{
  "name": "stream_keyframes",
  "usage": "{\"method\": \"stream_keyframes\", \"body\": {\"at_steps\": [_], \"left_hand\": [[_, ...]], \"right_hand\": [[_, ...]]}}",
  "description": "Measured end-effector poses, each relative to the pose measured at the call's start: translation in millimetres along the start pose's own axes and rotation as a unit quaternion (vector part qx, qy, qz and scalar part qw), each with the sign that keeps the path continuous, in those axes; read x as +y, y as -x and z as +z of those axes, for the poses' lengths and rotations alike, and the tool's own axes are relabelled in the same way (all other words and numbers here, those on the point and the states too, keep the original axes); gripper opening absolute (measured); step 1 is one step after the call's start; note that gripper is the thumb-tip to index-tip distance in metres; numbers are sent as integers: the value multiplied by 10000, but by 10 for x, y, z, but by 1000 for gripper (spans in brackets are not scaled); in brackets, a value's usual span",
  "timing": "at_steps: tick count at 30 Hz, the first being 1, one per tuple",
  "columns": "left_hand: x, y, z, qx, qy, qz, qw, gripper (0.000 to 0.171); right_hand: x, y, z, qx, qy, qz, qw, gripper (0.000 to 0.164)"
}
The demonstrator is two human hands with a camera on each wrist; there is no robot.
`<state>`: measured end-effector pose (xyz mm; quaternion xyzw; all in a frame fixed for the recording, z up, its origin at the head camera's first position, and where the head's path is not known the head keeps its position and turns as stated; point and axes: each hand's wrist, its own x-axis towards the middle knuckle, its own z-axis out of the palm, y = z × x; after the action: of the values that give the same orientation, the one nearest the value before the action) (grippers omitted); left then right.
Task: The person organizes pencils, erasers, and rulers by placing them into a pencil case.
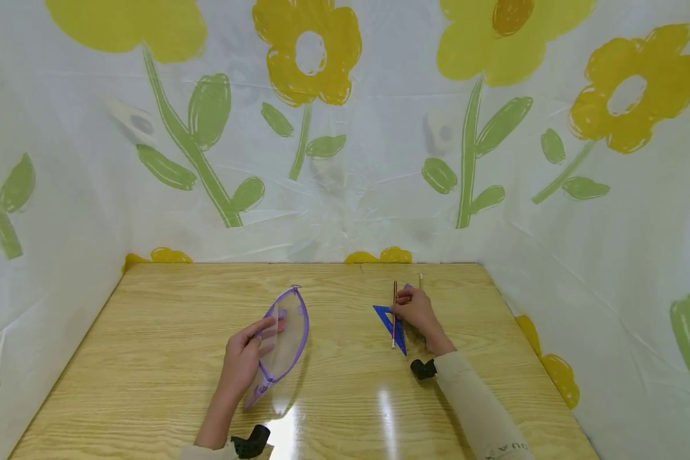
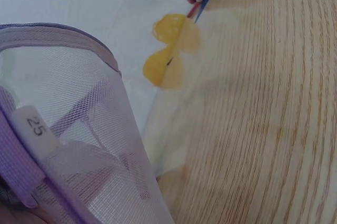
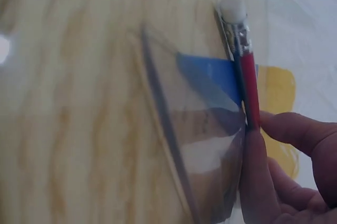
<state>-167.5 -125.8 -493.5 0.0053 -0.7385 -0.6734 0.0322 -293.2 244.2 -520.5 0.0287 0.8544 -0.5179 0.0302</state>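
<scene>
My left hand [image 1: 241, 364] holds a see-through mesh pencil pouch [image 1: 292, 348] with purple edging, raised over the table and tilted. Some of its fingers show through the mesh. In the left wrist view the pouch [image 2: 95, 113] carries a white tag [image 2: 37, 129] reading 25. Off to the right, my right hand [image 1: 418, 313] pinches a red pencil [image 1: 394, 294] together with a blue set square [image 1: 401, 340]. The right wrist view shows the pencil's white eraser [image 3: 233, 9] and thumb and fingers on the red shaft. A clear sheet-like piece with a dark edge [image 3: 163, 108] is beside them.
The wood-grain table [image 1: 333, 409] spans the space below both hands. Flower-printed white sheeting [image 1: 368, 191] stands behind it and along both sides. Near the right hand, a thin stick with a pale tip [image 1: 420, 277] points toward the back.
</scene>
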Motion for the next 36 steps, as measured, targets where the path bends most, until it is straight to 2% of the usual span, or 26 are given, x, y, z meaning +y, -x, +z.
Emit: {"method": "stream_keyframes", "body": {"at_steps": [8, 15, 21, 26, 33, 36], "left_hand": [[10, 3, -1, -58, 124, -21, 9999, 47], [-15, 8, -21, 26, 103, 36, 9999, 47], [-22, 8, -33, 27, 149, 50, 9999, 47], [-5, 5, -28, 19, 134, 48, 9999, 47], [9, 22, -35, 30, 90, -9, 10000, 46], [1, 29, -40, 102, 133, -32, 9999, 46]], "right_hand": [[-32, 0, 49, 134, 244, 12, 9996, 42], [-45, -16, 76, 157, 846, -34, 9963, 43], [-63, -41, 51, 8, 830, 169, 9964, 42], [-65, -45, -33, -211, 870, 152, 9959, 42], [-23, -64, -98, -545, 35, 480, 9974, 47], [-30, -64, -93, -694, -150, 441, 9965, 50]]}}
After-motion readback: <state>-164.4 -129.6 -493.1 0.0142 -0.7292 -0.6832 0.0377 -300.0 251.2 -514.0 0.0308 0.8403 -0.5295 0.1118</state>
